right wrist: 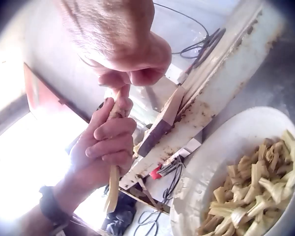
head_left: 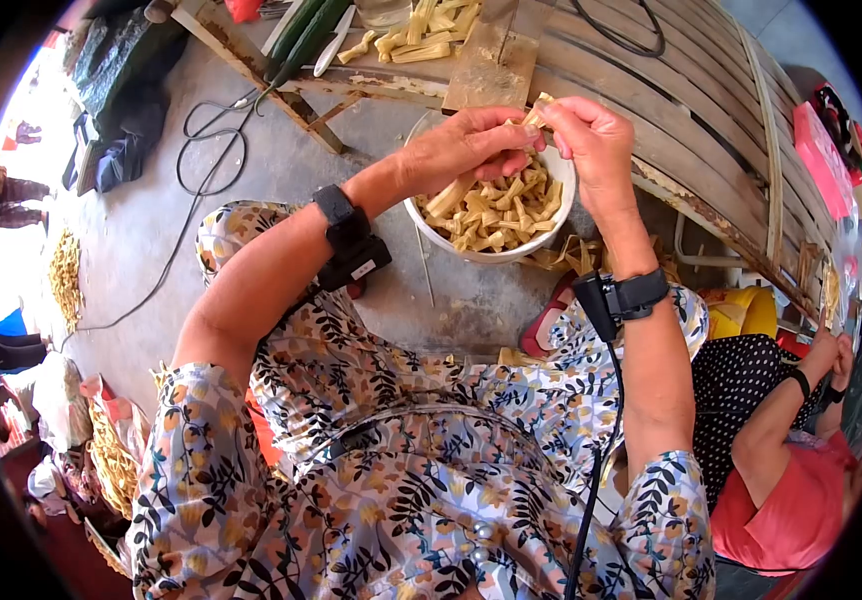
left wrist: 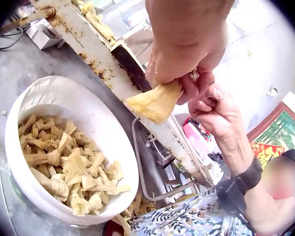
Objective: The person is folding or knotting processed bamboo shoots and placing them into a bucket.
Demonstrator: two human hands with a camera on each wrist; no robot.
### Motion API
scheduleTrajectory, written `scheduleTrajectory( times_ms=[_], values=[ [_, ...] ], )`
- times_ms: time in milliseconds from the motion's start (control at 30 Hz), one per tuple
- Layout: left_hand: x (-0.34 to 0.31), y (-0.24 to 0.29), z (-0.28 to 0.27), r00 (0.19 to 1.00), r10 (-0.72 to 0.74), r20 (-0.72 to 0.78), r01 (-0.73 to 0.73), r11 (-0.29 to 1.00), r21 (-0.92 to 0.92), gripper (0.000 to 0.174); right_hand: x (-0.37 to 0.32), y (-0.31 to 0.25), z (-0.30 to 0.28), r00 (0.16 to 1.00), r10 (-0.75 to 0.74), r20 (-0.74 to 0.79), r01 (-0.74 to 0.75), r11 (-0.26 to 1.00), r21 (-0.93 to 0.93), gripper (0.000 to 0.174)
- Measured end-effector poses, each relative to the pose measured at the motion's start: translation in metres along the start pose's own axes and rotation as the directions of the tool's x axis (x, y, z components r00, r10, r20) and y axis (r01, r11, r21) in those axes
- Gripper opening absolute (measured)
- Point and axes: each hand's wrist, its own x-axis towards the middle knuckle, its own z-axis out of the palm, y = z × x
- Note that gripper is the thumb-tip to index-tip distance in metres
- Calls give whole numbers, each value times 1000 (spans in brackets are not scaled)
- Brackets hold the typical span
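No legible text, labels, brands or numbers anywhere — bowl [head_left: 549, 232], wrist straps and slatted counter [head_left: 651, 110] all unmarked.

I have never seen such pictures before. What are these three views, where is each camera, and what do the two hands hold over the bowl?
There is no machine: a person works with bare hands and wears three cameras. The head view looks down from the person's head; the other two come from cameras strapped on the wrists. The left hand and the right hand together hold one pale yellow strip above a white bowl full of knotted pieces. The bowl stands on a grey surface beside a slatted wooden table.
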Motion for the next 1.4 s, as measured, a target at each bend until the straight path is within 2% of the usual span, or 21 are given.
scheduleTrajectory(
  times_ms=[67,167,300,367,467,500,600,733,933,1033,1133,1167,1267,1400],
  values=[
    [4,-5,-1,999,5,45,0,994,-105,25,2,0,-3,999,30,-31,-28,997,69,12],
    [2,-4,3,999,-15,47,20,994,-107,26,1,1,-4,995,88,-51,-81,988,128,12],
    [4,-5,3,1000,20,-18,-21,997,-72,28,4,2,-4,986,146,-85,-133,980,145,11],
    [-2,4,6,998,26,-62,-31,996,-87,28,10,0,-14,986,98,-138,-82,989,119,11],
    [-10,14,-6,992,-52,-117,57,997,48,28,10,-5,-23,982,43,-186,-27,996,88,12],
    [-10,12,-9,995,-47,-92,53,997,63,27,9,-6,-21,982,18,-187,-2,996,85,12],
    [-5,-2,-13,989,-130,-72,125,990,-73,25,11,-3,-24,980,17,-196,4,995,104,12],
    [-5,-6,-13,994,-106,11,107,984,-141,24,11,-5,-29,976,34,-214,-8,993,122,11],
    [-8,-13,-14,991,-109,78,122,973,-195,22,6,-5,-30,989,34,-147,-22,996,85,19],
    [-14,-11,-15,993,-109,53,116,979,-170,22,2,-14,-23,991,132,-29,-134,988,-72,27],
    [-13,-12,-19,994,-95,45,100,986,-130,22,-5,-5,-12,950,270,157,-253,960,-121,28],
    [-13,-11,-17,994,-95,49,101,988,-121,22,-6,-6,-8,948,265,176,-250,963,-101,28],
    [-12,-10,-14,994,-94,53,100,988,-115,23,-4,3,-11,958,195,208,-197,980,-13,24],
    [-12,-10,-16,992,-112,57,118,987,-110,22,-3,3,-9,957,248,152,-243,969,-54,20]
  ],
)
